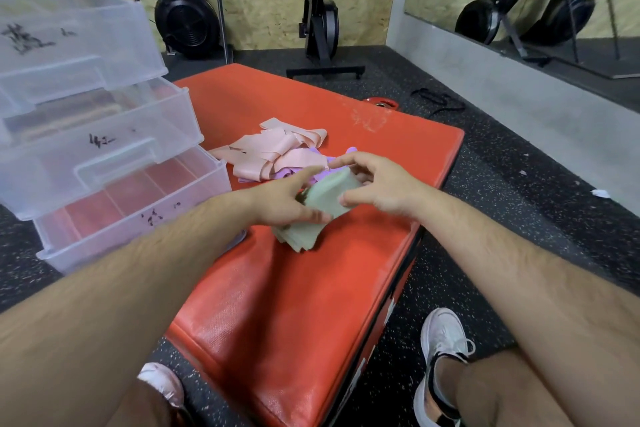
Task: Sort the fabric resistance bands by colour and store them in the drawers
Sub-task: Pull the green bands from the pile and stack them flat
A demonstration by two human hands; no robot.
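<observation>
Your left hand (287, 199) and right hand (375, 184) both grip the stack of green bands (323, 196), fingers curled round it, at the middle of the red pad (311, 305), its long axis running near-left to far-right. Pink bands (273, 152) and purple bands (285, 175) lie just beyond. The open drawers (131, 211) stand at the pad's left edge, nearer your left hand, so the carry likely goes left.

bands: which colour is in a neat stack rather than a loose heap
The pale green bands, a flat stack nearest the camera; the pink bands and purple bands lie tangled behind it.
</observation>
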